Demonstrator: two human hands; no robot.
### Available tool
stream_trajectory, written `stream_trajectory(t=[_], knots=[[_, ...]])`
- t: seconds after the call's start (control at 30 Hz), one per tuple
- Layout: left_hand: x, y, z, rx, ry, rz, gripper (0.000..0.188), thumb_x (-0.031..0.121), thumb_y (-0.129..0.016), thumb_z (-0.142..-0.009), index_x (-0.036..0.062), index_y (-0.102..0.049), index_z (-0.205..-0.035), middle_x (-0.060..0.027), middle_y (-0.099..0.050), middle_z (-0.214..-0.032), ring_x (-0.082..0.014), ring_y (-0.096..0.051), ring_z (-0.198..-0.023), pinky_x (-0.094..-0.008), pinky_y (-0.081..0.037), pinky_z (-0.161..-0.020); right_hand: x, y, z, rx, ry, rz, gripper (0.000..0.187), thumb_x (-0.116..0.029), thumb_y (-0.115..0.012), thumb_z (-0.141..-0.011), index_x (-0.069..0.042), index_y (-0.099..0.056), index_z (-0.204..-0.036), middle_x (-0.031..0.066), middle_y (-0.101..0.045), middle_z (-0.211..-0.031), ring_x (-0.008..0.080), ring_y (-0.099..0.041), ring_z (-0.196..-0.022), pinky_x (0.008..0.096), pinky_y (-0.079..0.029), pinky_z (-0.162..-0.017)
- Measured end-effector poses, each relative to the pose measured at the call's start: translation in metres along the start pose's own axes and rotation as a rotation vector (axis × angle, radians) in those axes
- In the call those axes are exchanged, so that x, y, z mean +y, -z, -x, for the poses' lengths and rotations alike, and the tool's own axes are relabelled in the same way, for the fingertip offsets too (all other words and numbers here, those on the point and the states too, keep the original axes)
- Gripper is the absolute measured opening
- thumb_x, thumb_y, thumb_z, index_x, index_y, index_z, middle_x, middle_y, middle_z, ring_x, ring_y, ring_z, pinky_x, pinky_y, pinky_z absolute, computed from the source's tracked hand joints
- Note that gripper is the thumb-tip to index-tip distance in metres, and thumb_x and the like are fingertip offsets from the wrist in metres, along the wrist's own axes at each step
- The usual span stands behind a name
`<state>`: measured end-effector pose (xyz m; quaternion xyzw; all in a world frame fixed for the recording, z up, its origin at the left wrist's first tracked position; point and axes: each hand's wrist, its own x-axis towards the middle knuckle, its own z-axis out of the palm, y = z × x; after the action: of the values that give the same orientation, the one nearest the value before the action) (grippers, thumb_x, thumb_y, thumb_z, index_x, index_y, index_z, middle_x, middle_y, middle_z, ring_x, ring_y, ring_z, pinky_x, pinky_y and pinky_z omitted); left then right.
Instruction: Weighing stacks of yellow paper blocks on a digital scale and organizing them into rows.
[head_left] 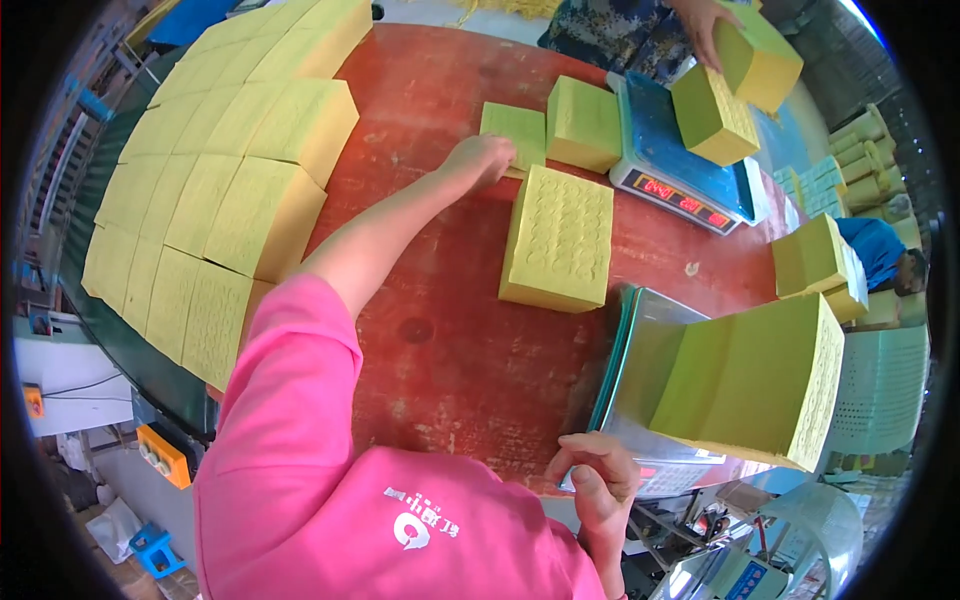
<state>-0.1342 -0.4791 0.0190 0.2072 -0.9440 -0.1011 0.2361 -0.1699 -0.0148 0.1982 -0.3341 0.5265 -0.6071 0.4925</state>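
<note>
My left hand (pixel 482 162) reaches across the red table with its fingers curled closed at the near left corner of a low stack of yellow paper (pixel 514 125). The fingertips are partly hidden. Just right of that stack stands a taller yellow paper block (pixel 584 122). Nearer to me is a big block with an embossed top (pixel 563 240). My right hand (pixel 600 478) is half curled at the table's near edge, thumb and fingers apart. It is beside the corner of a low clear-edged platform (pixel 640 400), on which a large yellow block (pixel 750 375) rests.
Rows of yellow blocks (pixel 215 190) are packed along the left. A blue-topped scale (pixel 655 130) with a red display carries a block (pixel 712 115); across the table, another person's hand (pixel 697 25) is against the blocks there. More blocks (pixel 812 252) sit at right on the red table (pixel 440 350).
</note>
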Motion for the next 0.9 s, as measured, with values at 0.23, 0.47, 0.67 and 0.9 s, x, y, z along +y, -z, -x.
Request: stream_trajectory(t=[0.23, 0.47, 0.67, 0.9], knots=[[0.02, 0.069, 0.012, 0.401, 0.299, 0.195, 0.011, 0.01, -0.059, -0.086, 0.0005, -0.063, -0.091, -0.0157, -0.065, -0.089, -0.0294, -0.064, -0.086, -0.0393, -0.05, -0.073, 0.006, 0.005, 0.008, -0.025, -0.074, 0.091, 0.029, -0.009, -0.054, -0.094, 0.005, -0.059, -0.119, 0.0129, -0.066, -0.085, 0.0167, -0.063, -0.078, 0.0285, -0.05, -0.07], [0.162, 0.159, 0.171, 0.221, 0.401, 0.523, 0.008, 0.001, -0.054, -0.09, -0.0002, -0.051, -0.084, -0.0085, -0.048, -0.074, -0.0154, -0.048, -0.068, -0.0307, -0.042, -0.062, 0.066, -0.017, -0.025, -0.049, -0.412, -0.366, 0.044, -0.027, -0.04, -0.105, 0.002, -0.043, -0.137, 0.0172, -0.062, -0.114, 0.0254, -0.066, -0.093, 0.0344, -0.054, -0.076], [0.313, 0.135, 0.306, 0.034, 0.275, 0.403, 0.01, -0.003, -0.063, -0.079, 0.002, -0.057, -0.085, -0.0175, -0.065, -0.108, -0.0378, -0.062, -0.098, -0.0398, -0.051, -0.084, 0.103, -0.015, -0.023, -0.221, -0.72, -0.385, 0.041, -0.021, -0.045, -0.101, 0.002, -0.045, -0.135, 0.0147, -0.059, -0.124, 0.0261, -0.06, -0.112, 0.0391, -0.052, -0.089], [0.389, 0.119, 0.331, 0.622, 1.002, 0.809, 0.042, 0.011, -0.057, -0.093, -0.0075, -0.05, -0.129, -0.0115, -0.064, -0.117, -0.0204, -0.061, -0.11, -0.0384, -0.051, -0.092, 0.096, 0.015, 0.021, -0.36, -0.156, 0.096, 0.046, 0.001, -0.048, -0.091, 0.003, -0.044, -0.137, 0.0082, -0.059, -0.12, 0.0137, -0.053, -0.112, 0.0288, -0.042, -0.099]])
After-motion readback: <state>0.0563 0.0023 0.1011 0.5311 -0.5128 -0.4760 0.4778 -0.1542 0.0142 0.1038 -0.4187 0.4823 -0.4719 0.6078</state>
